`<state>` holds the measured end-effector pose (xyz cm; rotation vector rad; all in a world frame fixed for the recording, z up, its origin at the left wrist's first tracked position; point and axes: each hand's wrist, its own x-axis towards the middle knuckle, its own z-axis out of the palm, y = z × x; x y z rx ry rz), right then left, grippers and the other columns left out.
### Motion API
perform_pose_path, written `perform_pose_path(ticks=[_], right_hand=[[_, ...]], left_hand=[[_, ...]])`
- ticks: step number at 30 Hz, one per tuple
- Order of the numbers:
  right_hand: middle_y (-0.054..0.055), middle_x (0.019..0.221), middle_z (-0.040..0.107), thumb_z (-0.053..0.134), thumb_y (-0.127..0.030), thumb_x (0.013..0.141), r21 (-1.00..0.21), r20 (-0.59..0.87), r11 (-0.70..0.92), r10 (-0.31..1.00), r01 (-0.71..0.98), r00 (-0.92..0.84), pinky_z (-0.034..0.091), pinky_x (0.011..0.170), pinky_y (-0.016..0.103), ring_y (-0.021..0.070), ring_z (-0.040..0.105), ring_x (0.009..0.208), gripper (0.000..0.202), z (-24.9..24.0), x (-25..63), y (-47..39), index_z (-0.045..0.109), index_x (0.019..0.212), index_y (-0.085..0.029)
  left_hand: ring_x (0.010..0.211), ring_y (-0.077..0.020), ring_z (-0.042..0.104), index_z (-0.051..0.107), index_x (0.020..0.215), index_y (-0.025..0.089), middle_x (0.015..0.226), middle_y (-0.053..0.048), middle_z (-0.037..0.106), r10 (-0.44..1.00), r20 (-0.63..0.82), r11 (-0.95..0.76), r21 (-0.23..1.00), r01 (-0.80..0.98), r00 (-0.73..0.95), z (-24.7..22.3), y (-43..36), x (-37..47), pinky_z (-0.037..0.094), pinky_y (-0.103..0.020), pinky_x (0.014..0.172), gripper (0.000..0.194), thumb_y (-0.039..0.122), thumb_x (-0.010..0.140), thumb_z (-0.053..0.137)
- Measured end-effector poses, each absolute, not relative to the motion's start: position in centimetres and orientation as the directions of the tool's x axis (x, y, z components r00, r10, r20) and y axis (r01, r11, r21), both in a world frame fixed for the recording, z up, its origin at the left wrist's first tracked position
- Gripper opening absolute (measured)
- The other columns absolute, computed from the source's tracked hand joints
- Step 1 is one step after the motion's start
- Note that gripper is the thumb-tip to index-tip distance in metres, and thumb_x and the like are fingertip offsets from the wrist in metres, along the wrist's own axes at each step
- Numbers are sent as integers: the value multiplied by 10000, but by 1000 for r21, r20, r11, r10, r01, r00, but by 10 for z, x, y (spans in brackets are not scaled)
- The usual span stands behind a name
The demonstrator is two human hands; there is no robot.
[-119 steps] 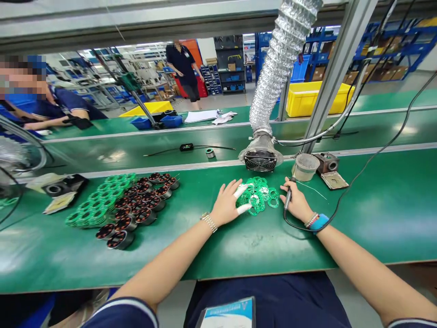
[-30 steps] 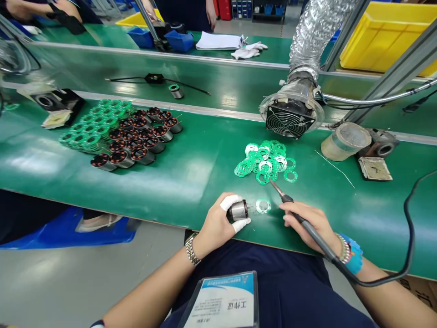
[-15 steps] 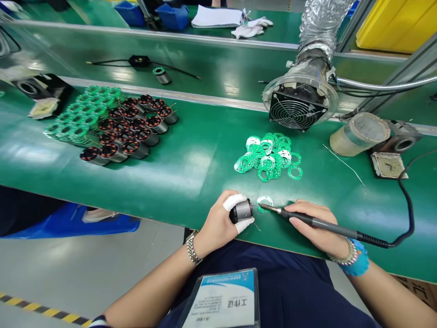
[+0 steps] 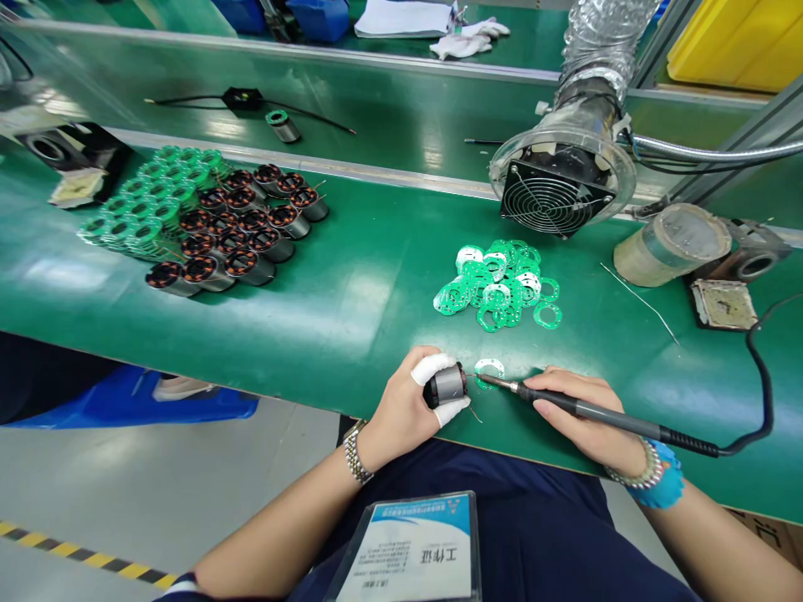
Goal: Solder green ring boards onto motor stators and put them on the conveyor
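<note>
My left hand (image 4: 411,397), with white covers on thumb and finger, is closed around a motor stator (image 4: 447,385), a grey metal cylinder with copper windings. The stator lies on its side, its wire end turned right, and thin leads stick out of it. In my right hand (image 4: 580,411) is a soldering iron (image 4: 586,410), held like a pen. Its tip points left, close to the stator's lead; whether they touch I cannot tell. Just behind the tip a single ring-shaped circuit board (image 4: 491,364) lies on the green bench.
A heap of ring boards (image 4: 495,284) lies ahead, below a fume extractor fan (image 4: 555,201). Stators (image 4: 232,226) stand in rows at left, beside green-topped ones (image 4: 138,201). A round tub (image 4: 671,242), solder wire (image 4: 640,303) and an iron stand (image 4: 721,303) are at right.
The view has shifted slightly. The soldering iron's tip has moved a little left, nearer the stator's lead. Both hands keep their holds.
</note>
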<state>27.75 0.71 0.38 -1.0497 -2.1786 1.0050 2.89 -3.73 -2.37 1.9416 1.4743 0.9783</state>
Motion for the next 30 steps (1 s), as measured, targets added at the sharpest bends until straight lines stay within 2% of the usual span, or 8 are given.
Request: perform_pose_path(ticks=[30], right_hand=[[34,789,678,563,-198,821,-821,172,441,797,363,-579,511,705,307,162,631,745,170,0,281,8,657,961,-216]], left_hand=[[873,-185,559,448,1081,214,996,-63,505,954,256,-296,730,616,156,-23,-36,29,510,-361,745,476,199,686,713]])
